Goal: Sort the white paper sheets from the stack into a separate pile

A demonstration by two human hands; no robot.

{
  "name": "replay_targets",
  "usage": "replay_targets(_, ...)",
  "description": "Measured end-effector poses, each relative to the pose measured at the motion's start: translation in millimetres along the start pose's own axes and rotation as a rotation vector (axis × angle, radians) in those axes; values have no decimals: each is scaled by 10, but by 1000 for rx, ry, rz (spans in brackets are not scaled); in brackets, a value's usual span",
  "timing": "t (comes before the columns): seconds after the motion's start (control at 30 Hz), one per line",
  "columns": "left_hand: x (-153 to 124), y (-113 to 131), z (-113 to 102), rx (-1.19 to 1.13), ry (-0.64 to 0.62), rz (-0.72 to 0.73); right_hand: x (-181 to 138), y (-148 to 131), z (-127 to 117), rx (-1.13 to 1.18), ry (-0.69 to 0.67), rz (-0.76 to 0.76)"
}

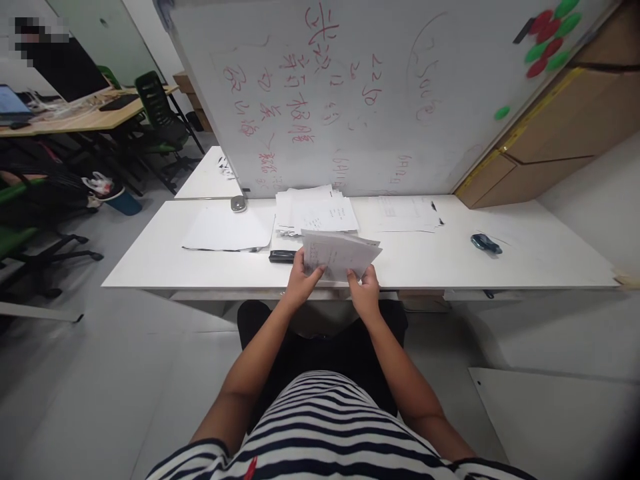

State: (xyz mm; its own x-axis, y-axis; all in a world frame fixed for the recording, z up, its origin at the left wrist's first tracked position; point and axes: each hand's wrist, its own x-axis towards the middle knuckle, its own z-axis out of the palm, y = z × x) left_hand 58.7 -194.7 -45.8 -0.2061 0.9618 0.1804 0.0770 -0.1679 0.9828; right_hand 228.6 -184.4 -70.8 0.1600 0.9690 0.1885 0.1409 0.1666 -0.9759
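Just in front of a paper stack (317, 208) on a white desk (425, 263), printed sheets (345, 252) are grasped along their near edge by the left hand (301, 280) and the right hand (366, 293), thumbs laid on top. Behind the stack, a whiteboard (320, 100) is marked in red; to the stack's left, loose white paper (227, 228) is laid.

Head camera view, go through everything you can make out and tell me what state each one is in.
Left hand: closed on the held papers.
Right hand: gripping them too.
Held papers: raised, edges not lined up.
Paper pile: on the desk, edges uneven.
Whiteboard: written on in red.
Laptop: open, screen lit.
Blue bin: upright, something white at its top.
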Motion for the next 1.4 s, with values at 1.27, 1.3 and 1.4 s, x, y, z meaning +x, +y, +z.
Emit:
replay_targets(1.27,576,-389,-1029,1070,-180,109,-400,433,-1058,-24,38,547)
replay_targets(1.3,566,-411,-1008,1075,-158,108,-415,436,-1032,-17,16,561)
replay_targets(1.4,544,-458,-983,1048,-121,107,-459,398,-957,58,-42,574)
